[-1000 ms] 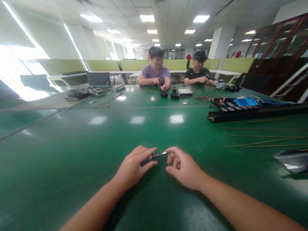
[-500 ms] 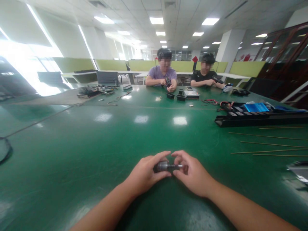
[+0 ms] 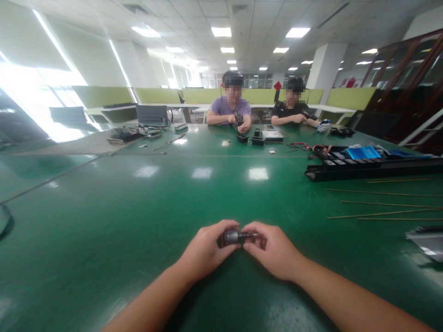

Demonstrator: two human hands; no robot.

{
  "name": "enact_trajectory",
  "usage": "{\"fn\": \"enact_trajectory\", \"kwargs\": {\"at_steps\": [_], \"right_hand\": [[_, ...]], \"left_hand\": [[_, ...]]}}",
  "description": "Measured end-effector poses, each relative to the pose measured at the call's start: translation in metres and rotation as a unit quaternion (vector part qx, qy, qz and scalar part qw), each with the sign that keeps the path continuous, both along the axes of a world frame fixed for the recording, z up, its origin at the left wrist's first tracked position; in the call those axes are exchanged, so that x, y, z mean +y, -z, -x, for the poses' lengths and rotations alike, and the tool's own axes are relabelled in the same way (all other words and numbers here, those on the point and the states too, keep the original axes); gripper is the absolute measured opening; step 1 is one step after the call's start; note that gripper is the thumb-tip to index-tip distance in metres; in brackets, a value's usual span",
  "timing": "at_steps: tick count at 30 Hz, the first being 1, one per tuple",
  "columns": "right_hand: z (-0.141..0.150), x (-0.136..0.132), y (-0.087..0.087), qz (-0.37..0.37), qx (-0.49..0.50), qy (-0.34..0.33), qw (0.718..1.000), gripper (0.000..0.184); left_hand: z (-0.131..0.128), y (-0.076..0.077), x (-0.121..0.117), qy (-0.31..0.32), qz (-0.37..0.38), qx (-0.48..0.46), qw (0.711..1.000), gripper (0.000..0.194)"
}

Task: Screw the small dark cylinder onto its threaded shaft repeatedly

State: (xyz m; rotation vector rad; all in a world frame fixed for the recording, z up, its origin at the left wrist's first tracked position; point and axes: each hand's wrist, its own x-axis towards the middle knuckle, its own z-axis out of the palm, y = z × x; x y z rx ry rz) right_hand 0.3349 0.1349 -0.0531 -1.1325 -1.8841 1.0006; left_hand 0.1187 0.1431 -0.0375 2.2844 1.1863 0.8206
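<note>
A small metal cylinder with a thin shaft (image 3: 236,237) is held between my two hands just above the green table (image 3: 145,216). My left hand (image 3: 207,251) is closed round its thicker, silver end. My right hand (image 3: 273,249) pinches the thin dark shaft with thumb and fingertips. The two hands nearly touch, and the far tip of the shaft is hidden by my right fingers.
Thin wooden sticks (image 3: 380,214) lie at the right, behind them a long black tray (image 3: 367,168) with a blue pack (image 3: 363,152). A shiny flat piece (image 3: 427,240) sits at the right edge. Two people (image 3: 230,108) work at the far side with small black parts (image 3: 258,138). A cable (image 3: 5,221) lies at the left.
My right hand closed in from apart and took hold of the shaft. Both hands drew together, and the part now lies level between them.
</note>
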Motion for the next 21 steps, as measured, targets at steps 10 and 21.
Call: {"fn": "enact_trajectory", "kwargs": {"at_steps": [10, 21], "right_hand": [[-0.0001, 0.0009, -0.0007, -0.009, -0.009, -0.002, 1.000, 0.016], [-0.0008, -0.0029, -0.0085, -0.041, -0.032, 0.001, 0.999, 0.014]], "left_hand": [[-0.0020, 0.0009, -0.0030, -0.013, 0.049, -0.001, 0.999, 0.019], [-0.0032, 0.0009, -0.0036, 0.007, -0.070, 0.034, 0.997, 0.017]]}}
